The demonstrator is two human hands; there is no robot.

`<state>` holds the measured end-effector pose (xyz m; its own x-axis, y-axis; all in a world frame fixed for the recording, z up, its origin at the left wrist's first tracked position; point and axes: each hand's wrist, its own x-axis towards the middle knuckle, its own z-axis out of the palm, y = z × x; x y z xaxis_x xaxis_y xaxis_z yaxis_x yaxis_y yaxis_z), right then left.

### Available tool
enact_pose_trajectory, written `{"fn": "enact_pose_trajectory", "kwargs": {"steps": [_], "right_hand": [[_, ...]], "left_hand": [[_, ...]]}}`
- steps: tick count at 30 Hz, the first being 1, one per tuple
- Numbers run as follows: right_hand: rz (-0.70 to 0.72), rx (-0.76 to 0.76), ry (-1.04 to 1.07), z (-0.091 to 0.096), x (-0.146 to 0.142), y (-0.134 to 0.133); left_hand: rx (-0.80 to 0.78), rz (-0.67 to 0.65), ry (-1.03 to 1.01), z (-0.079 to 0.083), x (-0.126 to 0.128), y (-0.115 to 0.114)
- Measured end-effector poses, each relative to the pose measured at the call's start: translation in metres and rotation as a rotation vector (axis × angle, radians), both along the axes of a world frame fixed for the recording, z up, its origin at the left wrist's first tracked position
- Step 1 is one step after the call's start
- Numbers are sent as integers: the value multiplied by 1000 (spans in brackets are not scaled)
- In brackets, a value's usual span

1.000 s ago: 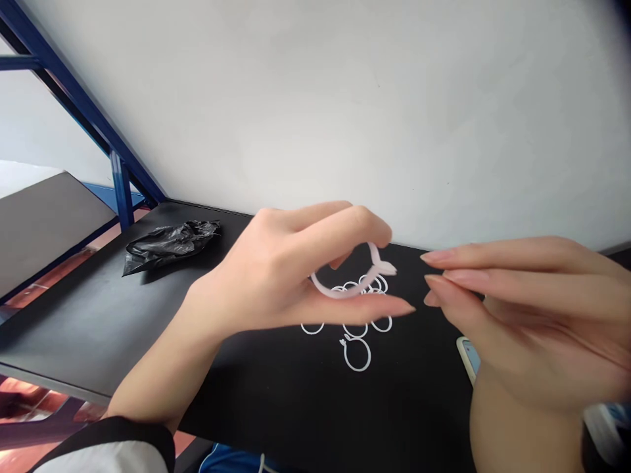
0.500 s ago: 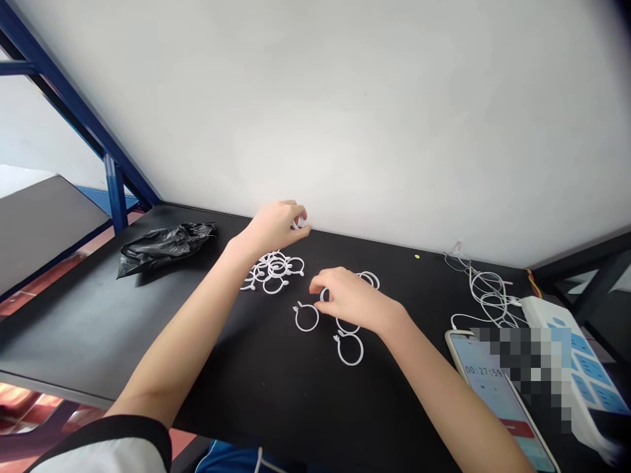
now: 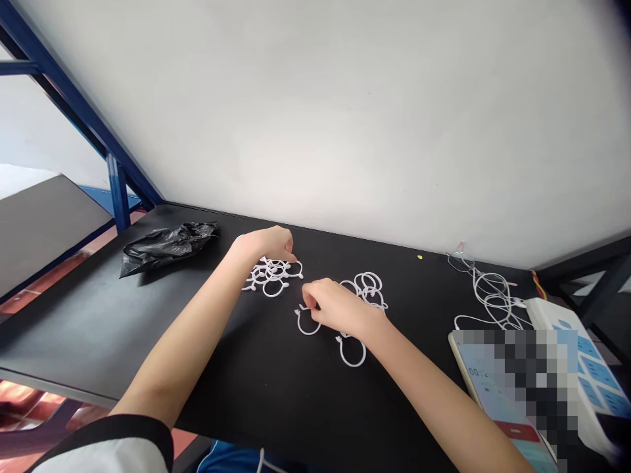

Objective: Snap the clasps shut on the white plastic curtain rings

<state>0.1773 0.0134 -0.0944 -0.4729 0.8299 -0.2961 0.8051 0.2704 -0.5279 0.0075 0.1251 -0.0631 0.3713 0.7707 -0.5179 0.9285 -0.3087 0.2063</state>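
My left hand [image 3: 274, 242] is at the far side of a pile of thin white plastic open rings [image 3: 273, 286], its fingers curled down. The thumb touches or nearly touches a ring at the pile's right edge; what lies between the fingers is hidden. My right hand [image 3: 336, 305] pinches the upper part of a single white open ring [image 3: 308, 332], which has small knobs at its ends. Another single ring [image 3: 353, 365] lies below the right wrist. Beyond that hand is a second group of overlapping white rings [image 3: 371, 282], partly covered by it.
All this lies on a black tabletop [image 3: 276, 394] against a white wall. A crumpled black plastic bag [image 3: 165, 248] is at the left. On the right are a phone [image 3: 476, 371], a tangled white cable [image 3: 490, 295] and a white power strip [image 3: 555, 315]. Blue metal posts [image 3: 117, 190] stand at left.
My left hand has come down and left from near the wall to the pile. My right hand has shifted slightly left and down, its fingers now closed on the single ring.
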Motion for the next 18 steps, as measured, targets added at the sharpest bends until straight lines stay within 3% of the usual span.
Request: {"fn": "enact_pose_trajectory", "kwargs": {"steps": [5, 10, 13, 14, 18], "right_hand": [[25, -32, 124, 1, 6, 6], [-15, 103, 411, 27, 17, 7], [27, 295, 815, 45, 20, -3], [32, 403, 928, 50, 20, -7], [-51, 945, 1098, 63, 20, -21]], "left_hand": [[1, 7, -19, 5, 0, -3], [-2, -56, -67, 11, -4, -5], [61, -138, -197, 28, -3, -22], [140, -196, -330, 36, -2, -30], [287, -332, -824, 66, 4, -67]]}}
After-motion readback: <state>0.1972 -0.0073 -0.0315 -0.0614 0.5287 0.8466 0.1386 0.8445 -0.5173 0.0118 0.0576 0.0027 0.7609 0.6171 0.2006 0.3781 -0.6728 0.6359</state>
